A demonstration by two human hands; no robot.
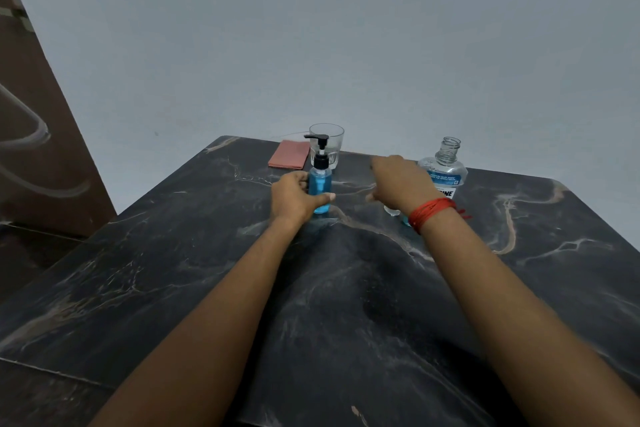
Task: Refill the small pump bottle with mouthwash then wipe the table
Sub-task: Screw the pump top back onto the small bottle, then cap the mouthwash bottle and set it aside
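A small pump bottle (320, 189) filled with blue liquid stands upright on the dark marble table (346, 288), black pump head on top. My left hand (294, 199) grips its body from the left. My right hand (398, 180) hovers over the table to the right, fingers pointing down and away, holding nothing that I can see. Behind it stands the large clear mouthwash bottle (446, 170), uncapped. A folded pink cloth (289, 154) lies at the table's far edge.
An empty drinking glass (327, 146) stands right behind the pump bottle. A small clear object (391, 210) lies under my right wrist, partly hidden. A grey wall backs the table; a brown door is at the left.
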